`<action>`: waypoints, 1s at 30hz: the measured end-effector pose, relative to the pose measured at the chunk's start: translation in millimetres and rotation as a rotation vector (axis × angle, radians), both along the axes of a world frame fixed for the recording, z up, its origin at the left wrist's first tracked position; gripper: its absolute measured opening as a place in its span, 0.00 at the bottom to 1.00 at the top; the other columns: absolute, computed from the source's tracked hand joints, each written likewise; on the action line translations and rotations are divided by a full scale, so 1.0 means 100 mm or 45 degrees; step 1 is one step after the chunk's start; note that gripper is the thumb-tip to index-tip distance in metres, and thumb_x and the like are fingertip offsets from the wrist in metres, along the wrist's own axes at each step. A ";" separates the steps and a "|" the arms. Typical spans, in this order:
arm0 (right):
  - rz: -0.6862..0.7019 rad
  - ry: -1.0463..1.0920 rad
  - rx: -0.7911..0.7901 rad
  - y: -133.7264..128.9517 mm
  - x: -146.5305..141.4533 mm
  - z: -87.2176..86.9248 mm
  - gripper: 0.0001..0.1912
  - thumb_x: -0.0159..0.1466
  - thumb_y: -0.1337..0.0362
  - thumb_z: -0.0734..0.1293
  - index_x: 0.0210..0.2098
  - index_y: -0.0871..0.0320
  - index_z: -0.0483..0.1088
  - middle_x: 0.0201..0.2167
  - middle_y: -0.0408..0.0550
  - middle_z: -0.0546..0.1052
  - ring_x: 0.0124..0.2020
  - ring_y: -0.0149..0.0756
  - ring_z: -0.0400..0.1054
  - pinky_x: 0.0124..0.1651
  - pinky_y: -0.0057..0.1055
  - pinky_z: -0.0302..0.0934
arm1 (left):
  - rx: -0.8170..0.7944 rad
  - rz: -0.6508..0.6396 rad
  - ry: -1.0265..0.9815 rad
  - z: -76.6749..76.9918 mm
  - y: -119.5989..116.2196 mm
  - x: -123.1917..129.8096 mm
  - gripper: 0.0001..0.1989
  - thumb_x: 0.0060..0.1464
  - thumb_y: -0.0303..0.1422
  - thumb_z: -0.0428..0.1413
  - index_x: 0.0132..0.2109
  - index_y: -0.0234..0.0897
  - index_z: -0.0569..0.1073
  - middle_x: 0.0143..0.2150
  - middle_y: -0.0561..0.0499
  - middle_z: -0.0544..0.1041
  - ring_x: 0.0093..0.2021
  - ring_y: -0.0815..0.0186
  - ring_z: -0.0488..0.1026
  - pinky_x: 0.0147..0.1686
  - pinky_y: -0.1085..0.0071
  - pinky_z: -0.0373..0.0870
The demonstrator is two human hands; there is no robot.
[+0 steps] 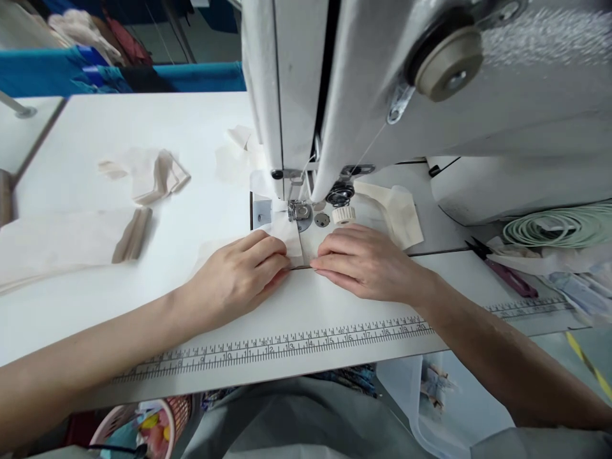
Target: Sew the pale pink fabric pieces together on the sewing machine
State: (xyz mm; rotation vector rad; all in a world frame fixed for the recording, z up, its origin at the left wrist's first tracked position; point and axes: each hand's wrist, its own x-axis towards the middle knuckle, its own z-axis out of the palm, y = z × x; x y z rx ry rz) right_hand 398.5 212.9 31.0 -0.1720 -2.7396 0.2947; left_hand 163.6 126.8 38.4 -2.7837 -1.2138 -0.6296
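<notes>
Left hand (248, 271) on pale cloth piece (292, 245), fingers bunched, can't tell if pinching. Right hand (363, 261) just right of cloth, fingers together, grip also unclear. Cloth lies flat, far end by presser foot (299, 210). Snips (507, 274) far right, on counter (191, 118).

From my end I see a white tabletop (95, 121), ruler marks (268, 348) printed along its near edge; behind it runs a bar wrapped in blue cloth (201, 78), grey-green floor (215, 46) showing beyond; below the near edge I make out a pink basket (180, 411) and a translucent bin (459, 414); soft, cool light brightens the white surface.
</notes>
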 end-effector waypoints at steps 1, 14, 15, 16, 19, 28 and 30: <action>0.009 -0.007 0.005 -0.01 0.00 0.01 0.12 0.72 0.69 0.59 0.40 0.61 0.74 0.36 0.47 0.75 0.36 0.34 0.68 0.43 0.34 0.61 | -0.004 -0.003 0.005 0.00 0.00 0.00 0.06 0.62 0.25 0.52 0.40 0.29 0.75 0.40 0.43 0.76 0.39 0.61 0.72 0.37 0.66 0.74; -0.051 -0.067 0.149 -0.06 -0.02 0.05 0.15 0.73 0.70 0.57 0.33 0.61 0.72 0.32 0.46 0.73 0.31 0.32 0.64 0.39 0.32 0.58 | -0.005 0.024 -0.035 -0.02 0.01 -0.01 0.06 0.63 0.24 0.51 0.39 0.29 0.73 0.40 0.43 0.76 0.39 0.61 0.71 0.37 0.66 0.74; -0.037 -0.070 0.144 -0.06 -0.01 0.05 0.15 0.72 0.70 0.58 0.34 0.61 0.73 0.32 0.46 0.73 0.32 0.32 0.64 0.40 0.32 0.58 | -0.029 0.022 -0.055 -0.01 0.02 -0.01 0.06 0.63 0.24 0.51 0.40 0.29 0.73 0.40 0.43 0.76 0.39 0.62 0.71 0.37 0.66 0.74; -0.025 -0.078 0.141 -0.06 -0.01 0.05 0.14 0.72 0.70 0.58 0.35 0.61 0.73 0.33 0.47 0.73 0.32 0.32 0.65 0.40 0.32 0.58 | -0.056 0.017 -0.065 0.00 0.03 -0.01 0.06 0.63 0.25 0.52 0.40 0.30 0.73 0.40 0.43 0.76 0.39 0.62 0.71 0.37 0.66 0.74; -0.008 -0.112 0.138 -0.06 -0.01 0.07 0.14 0.72 0.70 0.58 0.36 0.61 0.73 0.34 0.47 0.73 0.33 0.33 0.65 0.41 0.33 0.58 | -0.125 -0.005 -0.044 0.03 0.05 -0.03 0.06 0.63 0.26 0.51 0.42 0.31 0.74 0.41 0.43 0.75 0.40 0.62 0.72 0.38 0.66 0.74; -0.002 -0.134 0.142 -0.05 -0.01 0.08 0.14 0.72 0.70 0.58 0.36 0.62 0.73 0.33 0.47 0.72 0.33 0.33 0.65 0.42 0.34 0.58 | -0.033 0.005 -0.009 0.00 0.04 -0.03 0.07 0.63 0.23 0.50 0.39 0.30 0.73 0.40 0.43 0.76 0.39 0.62 0.72 0.36 0.67 0.74; 0.000 -0.139 0.140 -0.06 -0.01 0.09 0.13 0.72 0.70 0.58 0.36 0.61 0.73 0.33 0.47 0.72 0.33 0.33 0.65 0.42 0.34 0.58 | -0.042 0.013 -0.037 -0.01 0.04 -0.03 0.07 0.63 0.24 0.50 0.39 0.30 0.73 0.40 0.43 0.76 0.38 0.62 0.72 0.36 0.67 0.73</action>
